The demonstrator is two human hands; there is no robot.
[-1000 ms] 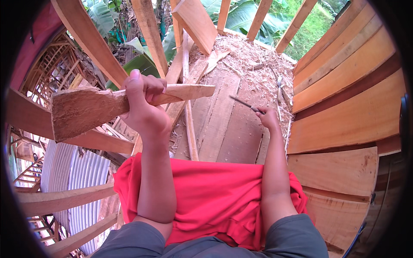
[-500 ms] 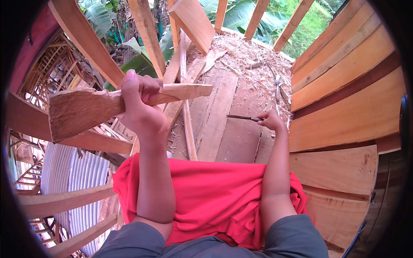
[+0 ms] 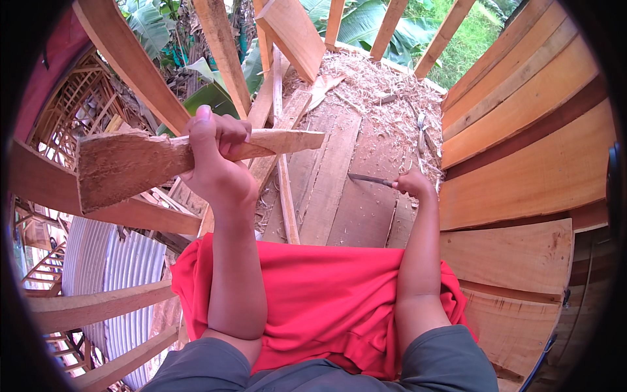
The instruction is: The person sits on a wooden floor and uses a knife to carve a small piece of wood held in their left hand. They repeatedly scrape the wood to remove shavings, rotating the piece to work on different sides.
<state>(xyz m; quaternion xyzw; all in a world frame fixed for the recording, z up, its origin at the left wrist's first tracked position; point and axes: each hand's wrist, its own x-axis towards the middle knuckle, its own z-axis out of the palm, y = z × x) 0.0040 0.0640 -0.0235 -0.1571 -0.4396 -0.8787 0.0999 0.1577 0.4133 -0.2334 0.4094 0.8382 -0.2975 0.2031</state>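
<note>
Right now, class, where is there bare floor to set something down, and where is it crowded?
The floorboards are barest between the red cloth and the knife, bordered left by a thin wooden strip and right by the right forearm; only scattered chips lie there. Shavings crowd the far end, and lumber pieces the left side.

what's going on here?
The person's left hand grips a piece of wood, broad end pointing left. The right hand holds a thin-bladed knife, apart from the wood. Red cloth covers the lap, and pale shavings litter the far floorboards.
</note>
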